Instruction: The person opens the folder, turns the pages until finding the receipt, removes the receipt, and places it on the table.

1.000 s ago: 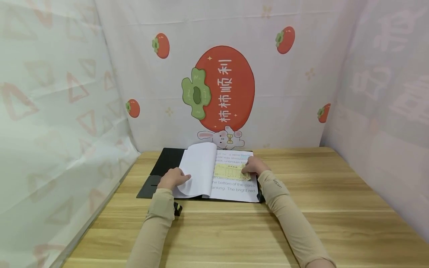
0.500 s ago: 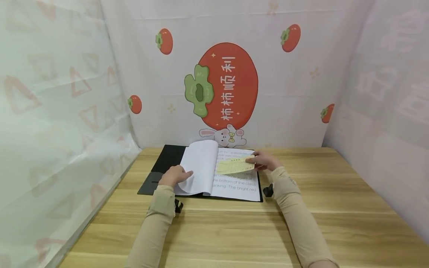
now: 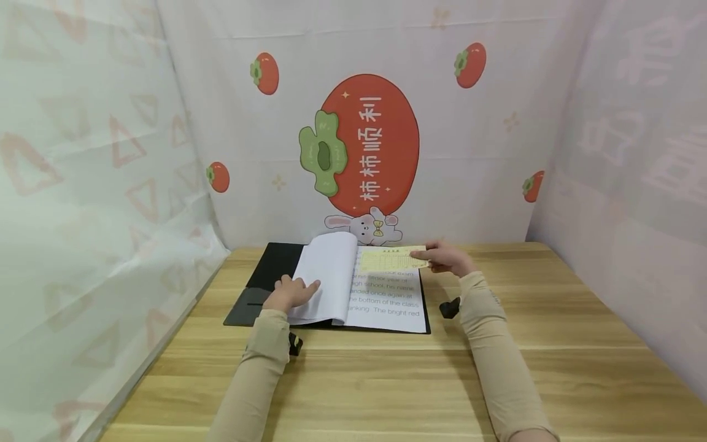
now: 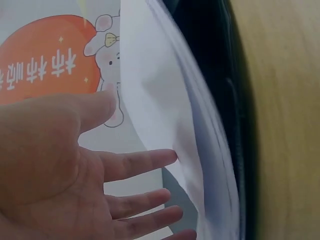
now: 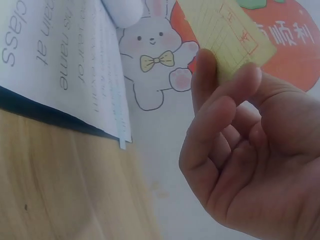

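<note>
A black folder [image 3: 282, 259] with white printed pages lies spread on the table. Its right-hand page [image 3: 386, 312] carries large English text, and a stack of turned pages [image 3: 327, 270] curves over to the left. My left hand [image 3: 288, 294] rests on those turned pages; in the left wrist view its fingers are straight, with a fingertip at the paper's edge. Above the upper part of the right page, my right hand [image 3: 448, 258] pinches a yellow printed slip [image 3: 386, 260] by its right end. The right wrist view shows the slip [image 5: 235, 40] raised between thumb and fingers.
The wooden table [image 3: 364, 393] reaches toward me and to both sides. A white cloth backdrop [image 3: 475, 172] with persimmon and rabbit prints hangs right behind the folder. Pale cloth walls stand left [image 3: 99, 215] and right [image 3: 624, 202].
The yellow slip has been lifted from the right page by my right hand and moved up and to the right. My left hand has stayed on the turned pages, its fingers now straighter.
</note>
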`<state>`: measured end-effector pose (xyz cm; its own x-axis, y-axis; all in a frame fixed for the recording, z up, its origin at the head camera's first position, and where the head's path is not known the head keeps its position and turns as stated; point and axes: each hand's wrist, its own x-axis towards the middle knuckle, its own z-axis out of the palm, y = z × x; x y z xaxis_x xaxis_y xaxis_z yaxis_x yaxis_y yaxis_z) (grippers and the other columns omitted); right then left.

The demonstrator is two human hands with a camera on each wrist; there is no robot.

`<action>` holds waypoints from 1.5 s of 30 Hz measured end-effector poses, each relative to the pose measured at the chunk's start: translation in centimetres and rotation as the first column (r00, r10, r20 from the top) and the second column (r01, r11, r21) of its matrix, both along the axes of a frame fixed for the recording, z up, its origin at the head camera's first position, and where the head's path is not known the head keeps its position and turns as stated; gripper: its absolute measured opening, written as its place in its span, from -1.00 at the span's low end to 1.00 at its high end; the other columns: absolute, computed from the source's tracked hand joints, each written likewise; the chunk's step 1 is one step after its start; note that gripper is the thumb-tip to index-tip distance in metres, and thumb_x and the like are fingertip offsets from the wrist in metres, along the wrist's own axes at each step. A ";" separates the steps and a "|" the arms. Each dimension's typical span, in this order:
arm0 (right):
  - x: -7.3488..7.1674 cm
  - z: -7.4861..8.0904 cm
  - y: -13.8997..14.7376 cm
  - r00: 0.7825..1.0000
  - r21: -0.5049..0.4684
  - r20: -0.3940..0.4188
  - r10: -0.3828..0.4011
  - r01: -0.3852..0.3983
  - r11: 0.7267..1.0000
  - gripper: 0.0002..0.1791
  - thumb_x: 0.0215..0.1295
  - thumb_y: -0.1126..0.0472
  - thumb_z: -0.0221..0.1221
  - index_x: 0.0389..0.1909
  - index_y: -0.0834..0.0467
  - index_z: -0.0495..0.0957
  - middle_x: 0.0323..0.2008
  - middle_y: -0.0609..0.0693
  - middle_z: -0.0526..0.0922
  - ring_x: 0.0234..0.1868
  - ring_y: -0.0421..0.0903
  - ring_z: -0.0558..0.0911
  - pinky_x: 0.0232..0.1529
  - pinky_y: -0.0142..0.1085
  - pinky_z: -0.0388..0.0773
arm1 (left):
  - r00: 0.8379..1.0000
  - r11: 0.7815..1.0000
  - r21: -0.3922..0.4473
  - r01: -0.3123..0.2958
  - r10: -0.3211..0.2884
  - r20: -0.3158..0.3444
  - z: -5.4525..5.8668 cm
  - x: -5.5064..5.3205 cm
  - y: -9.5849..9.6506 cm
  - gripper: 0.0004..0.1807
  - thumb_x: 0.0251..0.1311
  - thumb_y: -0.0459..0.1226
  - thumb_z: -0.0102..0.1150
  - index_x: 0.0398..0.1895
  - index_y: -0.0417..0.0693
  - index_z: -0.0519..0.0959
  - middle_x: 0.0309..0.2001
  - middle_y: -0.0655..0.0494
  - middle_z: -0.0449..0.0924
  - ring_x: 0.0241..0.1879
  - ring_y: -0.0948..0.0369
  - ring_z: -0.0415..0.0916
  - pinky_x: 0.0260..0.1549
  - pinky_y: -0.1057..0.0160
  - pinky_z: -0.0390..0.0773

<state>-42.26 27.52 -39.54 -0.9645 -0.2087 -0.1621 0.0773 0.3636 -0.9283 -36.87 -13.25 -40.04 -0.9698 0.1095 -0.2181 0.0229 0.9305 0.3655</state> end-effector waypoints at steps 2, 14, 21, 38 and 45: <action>0.2 0.5 0.4 1.000 -0.006 0.002 0.010 -0.010 1.000 -0.68 0.46 0.03 0.35 -0.27 0.18 0.51 -0.55 -0.14 0.43 -0.56 -0.23 0.37 -0.47 -0.36 0.36 | 1.000 1.000 -0.009 0.012 -0.012 -0.026 0.3 0.0 0.3 -0.20 0.64 0.15 -0.25 0.41 -0.46 0.41 0.45 -0.57 0.11 0.46 -0.40 0.07 0.42 -0.37 0.17; 1.2 2.2 2.7 0.997 0.025 -0.012 0.081 -0.081 0.996 -0.58 0.48 -0.01 0.33 -0.41 0.11 0.37 -0.48 -0.13 0.36 -0.55 -0.22 0.31 -0.44 -0.36 0.32 | 0.988 0.999 0.016 0.028 -0.025 -0.151 1.9 0.7 1.8 -0.17 0.62 0.19 -0.25 0.48 -0.39 0.34 0.50 -0.47 0.14 0.49 -0.33 0.10 0.37 -0.32 0.30; 2.0 2.5 4.8 0.992 0.078 -0.040 0.119 -0.116 0.990 -0.62 0.48 -0.02 0.33 -0.46 0.08 0.48 -0.62 -0.16 0.29 -0.59 -0.21 0.24 -0.43 -0.33 0.32 | 0.979 0.998 0.034 0.056 -0.048 -0.199 2.1 0.8 2.0 -0.18 0.64 0.16 -0.24 0.51 -0.44 0.27 0.49 -0.50 0.15 0.49 -0.37 0.11 0.42 -0.28 0.25; 4.2 1.2 11.5 0.993 0.163 0.049 0.103 -0.110 0.980 -0.69 0.56 0.02 0.24 -0.39 0.08 0.52 -0.68 -0.17 0.22 -0.63 -0.23 0.21 -0.51 -0.35 0.25 | 0.961 0.996 0.047 0.080 -0.064 -0.269 2.7 1.4 3.3 -0.21 0.63 0.17 -0.21 0.62 -0.24 0.20 0.56 -0.37 0.16 0.54 -0.32 0.12 0.49 -0.25 0.16; 4.9 0.0 13.4 0.991 0.127 0.064 0.114 -0.122 0.984 -0.59 0.61 0.03 0.18 -0.44 0.07 0.28 -0.66 -0.16 0.19 -0.62 -0.22 0.17 -0.50 -0.34 0.23 | 0.962 0.995 0.054 0.082 -0.065 -0.263 2.8 1.5 3.5 -0.23 0.63 0.16 -0.20 0.62 -0.18 0.23 0.57 -0.33 0.16 0.55 -0.31 0.10 0.50 -0.28 0.12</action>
